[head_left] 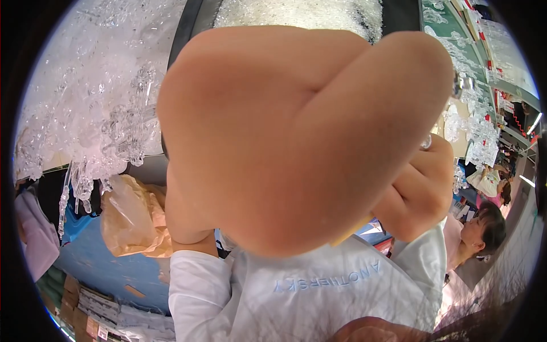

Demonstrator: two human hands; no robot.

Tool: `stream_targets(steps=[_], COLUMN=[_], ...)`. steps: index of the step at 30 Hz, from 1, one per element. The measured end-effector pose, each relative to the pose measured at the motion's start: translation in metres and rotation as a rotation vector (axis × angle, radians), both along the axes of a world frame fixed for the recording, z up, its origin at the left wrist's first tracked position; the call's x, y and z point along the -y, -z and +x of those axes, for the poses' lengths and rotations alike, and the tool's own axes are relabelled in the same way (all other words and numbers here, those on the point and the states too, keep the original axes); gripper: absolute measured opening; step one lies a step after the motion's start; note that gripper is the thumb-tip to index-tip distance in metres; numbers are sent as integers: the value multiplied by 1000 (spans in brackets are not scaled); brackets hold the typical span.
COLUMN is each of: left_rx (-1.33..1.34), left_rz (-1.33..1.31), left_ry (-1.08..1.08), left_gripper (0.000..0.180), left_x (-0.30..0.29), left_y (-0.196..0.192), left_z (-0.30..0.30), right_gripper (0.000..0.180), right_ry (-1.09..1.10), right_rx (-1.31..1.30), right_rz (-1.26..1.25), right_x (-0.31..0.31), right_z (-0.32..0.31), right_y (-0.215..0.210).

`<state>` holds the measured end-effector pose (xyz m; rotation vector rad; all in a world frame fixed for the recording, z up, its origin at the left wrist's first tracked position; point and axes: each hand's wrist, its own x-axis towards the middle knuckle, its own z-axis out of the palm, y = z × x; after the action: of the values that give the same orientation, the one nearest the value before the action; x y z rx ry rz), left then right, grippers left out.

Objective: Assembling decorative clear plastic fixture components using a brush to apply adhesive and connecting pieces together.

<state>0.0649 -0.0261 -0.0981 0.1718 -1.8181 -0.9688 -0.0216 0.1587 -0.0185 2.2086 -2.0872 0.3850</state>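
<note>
My left hand (pixel 268 137) is raised very close and fills the middle of the head view, out of focus. A finger is bent sharply, and the hand looks closed; its fingertips are hidden. Behind it on the right, my right hand (pixel 421 199) shows curled, closed fingers. A small clear piece (pixel 427 142) peeks out between the two hands, but I cannot make out which one holds it. A shiny clear piece (pixel 464 84) shows just past the bent knuckle. Something yellow (pixel 350 229) shows partly below my left hand.
A heap of clear plastic pieces (pixel 97 74) covers the left side, some hanging over the edge. Clear granules (pixel 296 12) lie in a dark-framed tray beyond my hands. A tan plastic bag (pixel 134 216) sits at lower left. More clear pieces (pixel 481 137) and a person (pixel 476 233) are at right.
</note>
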Motion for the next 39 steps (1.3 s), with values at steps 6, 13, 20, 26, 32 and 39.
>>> stream_targets(steps=[6,13,20,26,32,39], left_rx=[6,14,29,48,64,63], left_rz=[5,16,14,12,13,25], left_ry=[11,28,49,51,65,101], left_gripper=[24,24,24,24,23,23], left_x=[-1,-2,-3,-2,-1,-5], left_y=[-1,0,-2,0,-3,-4], left_z=[0,0,0,4,4,-2], right_gripper=[35,28,23,26,29,30], right_ry=[-7,-26,-49,-36,29,71], right_rx=[26,4,-34,17,79,74], right_rz=[-37,-40,-18,-90,13,-31], right_x=[-1,-1,0,3,0,-4], right_z=[-5,-8,-7,-9,-11,-9], right_y=[-1,0,-1,3,-7,-4])
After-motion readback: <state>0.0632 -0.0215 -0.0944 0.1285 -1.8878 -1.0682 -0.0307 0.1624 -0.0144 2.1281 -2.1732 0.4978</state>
